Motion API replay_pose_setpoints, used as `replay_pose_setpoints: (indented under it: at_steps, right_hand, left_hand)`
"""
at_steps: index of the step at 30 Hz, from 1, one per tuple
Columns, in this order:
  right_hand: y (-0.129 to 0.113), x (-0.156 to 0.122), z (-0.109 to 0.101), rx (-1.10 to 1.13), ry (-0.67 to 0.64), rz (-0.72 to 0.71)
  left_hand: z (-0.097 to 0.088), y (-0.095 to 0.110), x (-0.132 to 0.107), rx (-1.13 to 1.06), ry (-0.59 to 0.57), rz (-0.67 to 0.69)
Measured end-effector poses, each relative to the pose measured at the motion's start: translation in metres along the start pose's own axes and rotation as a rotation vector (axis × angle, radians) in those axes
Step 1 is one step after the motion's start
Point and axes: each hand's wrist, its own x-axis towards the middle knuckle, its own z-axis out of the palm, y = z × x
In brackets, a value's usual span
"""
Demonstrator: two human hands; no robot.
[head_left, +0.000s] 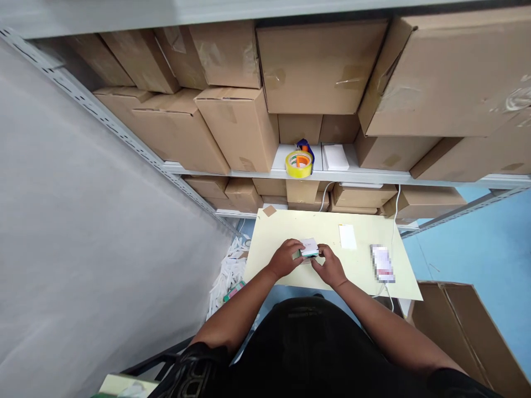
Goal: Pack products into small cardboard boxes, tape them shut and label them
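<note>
A small white box with a teal edge (309,248) sits at the middle of a pale yellow table (286,229). My left hand (285,257) curls around the box's left side. My right hand (329,266) pinches its right side from the front. Both hands hold the box just above or on the tabletop; I cannot tell which. A white card (347,236) lies flat a little right of the box.
A phone (382,263) on a white cable lies at the table's right. Shelves of cardboard boxes (240,124) stand behind, with a yellow tape roll (298,163) on the shelf. White paper strips (228,276) litter the floor at left. An open carton (464,326) stands at right.
</note>
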Motion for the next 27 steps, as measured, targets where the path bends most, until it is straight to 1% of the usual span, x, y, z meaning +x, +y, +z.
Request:
replay_pose_setpoints:
  at_steps: [4,9,13,17,24,27]
  right_hand:
    - [0.001,-0.001,-0.003,-0.008,-0.011,-0.065]
    - [0.004,0.003,0.0,-0.073,0.011,-0.133]
    - [0.004,0.007,-0.001,-0.148,0.001,-0.175]
    - [0.002,0.008,-0.005,-0.227,-0.064,-0.229]
    - [-0.009,0.012,-0.013,-0.441,-0.217,-0.348]
    - [-0.013,0.019,-0.018,-0.462,-0.266,-0.38]
  left_hand:
    - [0.002,-0.003,-0.002,0.061,-0.005,0.059]
    - [0.007,-0.011,-0.001,0.083,0.012,0.05]
    - [0.01,-0.017,0.003,0.12,-0.019,0.08]
    - [0.009,-0.016,0.003,0.143,-0.058,0.128]
    - [0.005,-0.007,-0.008,0.235,-0.142,0.183]
    - [0.007,-0.004,-0.007,0.207,-0.183,0.193]
